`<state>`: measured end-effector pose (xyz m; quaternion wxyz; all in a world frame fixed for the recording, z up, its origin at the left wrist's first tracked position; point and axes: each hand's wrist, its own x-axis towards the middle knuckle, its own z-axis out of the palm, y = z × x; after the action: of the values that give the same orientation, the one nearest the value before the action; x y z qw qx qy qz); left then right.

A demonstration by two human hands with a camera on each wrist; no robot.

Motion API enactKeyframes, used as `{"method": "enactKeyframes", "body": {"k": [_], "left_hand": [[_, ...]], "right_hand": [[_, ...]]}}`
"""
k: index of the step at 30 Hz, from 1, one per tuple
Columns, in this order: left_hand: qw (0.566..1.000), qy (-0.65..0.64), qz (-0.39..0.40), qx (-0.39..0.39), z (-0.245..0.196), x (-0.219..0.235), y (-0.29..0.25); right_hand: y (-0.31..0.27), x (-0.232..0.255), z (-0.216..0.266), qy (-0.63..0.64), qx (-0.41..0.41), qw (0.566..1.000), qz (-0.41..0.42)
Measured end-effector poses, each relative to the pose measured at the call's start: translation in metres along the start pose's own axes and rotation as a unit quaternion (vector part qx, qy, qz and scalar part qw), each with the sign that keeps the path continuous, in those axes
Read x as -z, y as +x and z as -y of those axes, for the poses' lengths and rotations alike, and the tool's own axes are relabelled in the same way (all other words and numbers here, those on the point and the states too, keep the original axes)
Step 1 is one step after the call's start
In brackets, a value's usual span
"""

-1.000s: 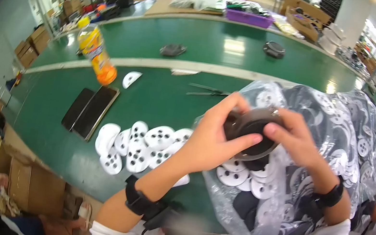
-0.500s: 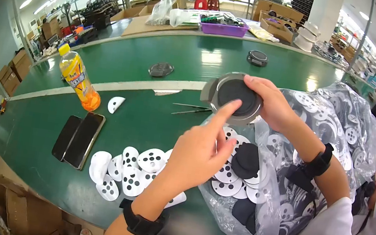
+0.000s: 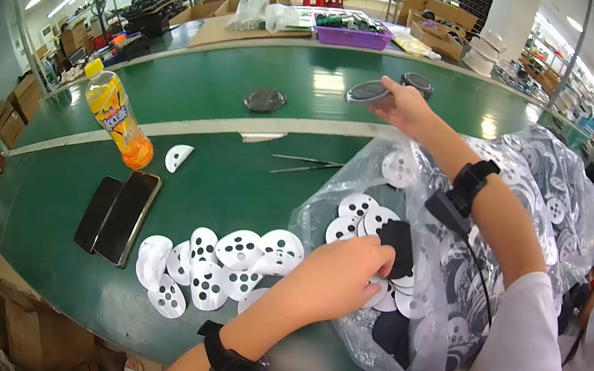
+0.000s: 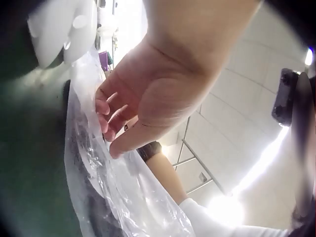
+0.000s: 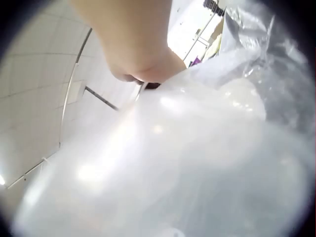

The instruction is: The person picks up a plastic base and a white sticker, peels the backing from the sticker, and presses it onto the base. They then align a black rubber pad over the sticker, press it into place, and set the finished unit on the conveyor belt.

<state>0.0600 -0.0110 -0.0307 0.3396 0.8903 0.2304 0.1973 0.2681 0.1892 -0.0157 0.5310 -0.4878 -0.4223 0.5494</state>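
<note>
My right hand holds a round dark disc-shaped part with a clear rim by its edge, over the far green table. In the right wrist view the right hand shows only partly behind plastic. My left hand is over the mouth of the clear plastic bag, its fingertips right at a black disc. In the left wrist view the left hand has its fingers bent beside the plastic; I cannot tell whether they pinch the disc. White discs with black holes lie around it.
More holed white discs lie on the near table. Left of them are two phones, an orange drink bottle and a half-round white piece. Tweezers lie near the bag. Dark round parts rest on the far table.
My right hand has carried the round part forward, away from me, to the far table. The left hand has left the part and come down to the black discs in the bag.
</note>
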Motion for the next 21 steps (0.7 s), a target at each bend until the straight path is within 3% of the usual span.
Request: {"method": "enactKeyframes", "body": {"k": [1,3,4,6,7,9,10,11,13,14,15,17,18,19,20,21], "left_hand": [[1.0,0.007,-0.004,-0.001,0.0,0.001,0.001],[0.999,-0.01,0.025,0.035,0.0,0.002,0.0],[0.999,-0.007,0.016,0.028,0.001,0.001,-0.001],[0.999,-0.007,0.006,0.031,0.003,0.0,0.0],[1.0,-0.005,-0.004,0.03,0.004,-0.001,0.001],[0.998,-0.006,-0.041,0.054,0.001,-0.003,-0.001],[0.995,-0.004,-0.074,0.074,0.0,-0.003,0.0],[0.994,-0.002,-0.076,0.072,0.0,-0.002,-0.001],[0.993,0.046,-0.083,0.071,0.001,-0.003,-0.003],[0.993,0.042,-0.081,0.072,0.003,-0.004,-0.004],[0.993,0.033,-0.093,0.062,0.006,-0.004,-0.004],[0.994,0.022,-0.098,0.052,0.008,-0.002,-0.005],[0.992,0.046,-0.088,0.076,0.008,0.003,-0.004],[0.99,0.066,-0.075,0.103,0.01,0.005,-0.004],[0.989,0.067,-0.088,0.103,0.014,0.006,-0.004],[0.988,0.044,-0.07,0.129,0.017,0.008,-0.002]], "right_hand": [[0.007,-0.008,-0.007,0.075,0.03,0.997,0.006],[0.011,-0.013,-0.011,-0.025,-0.063,0.991,-0.119],[0.011,-0.014,-0.012,-0.023,-0.065,0.991,-0.117],[0.006,-0.014,-0.014,-0.163,-0.035,0.984,-0.055],[0.002,-0.014,-0.012,-0.166,-0.036,0.984,-0.053],[-0.012,-0.014,-0.001,-0.288,0.039,0.954,0.074],[-0.022,-0.02,0.0,-0.349,0.132,0.925,0.071],[-0.031,-0.024,0.006,-0.35,0.135,0.924,0.071],[-0.058,-0.033,0.018,-0.501,0.332,0.769,0.219],[-0.075,-0.04,0.018,-0.394,0.224,0.842,0.292],[-0.093,-0.044,0.017,-0.274,0.111,0.888,0.352],[-0.125,-0.039,0.01,-0.3,-0.037,0.868,0.394],[-0.137,-0.032,0.007,-0.298,-0.041,0.87,0.391],[-0.149,-0.021,0.002,-0.464,0.095,0.795,0.38],[-0.159,-0.01,-0.001,-0.605,0.222,0.679,0.353],[-0.163,0.0,-0.002,-0.604,0.208,0.684,0.354]]}}
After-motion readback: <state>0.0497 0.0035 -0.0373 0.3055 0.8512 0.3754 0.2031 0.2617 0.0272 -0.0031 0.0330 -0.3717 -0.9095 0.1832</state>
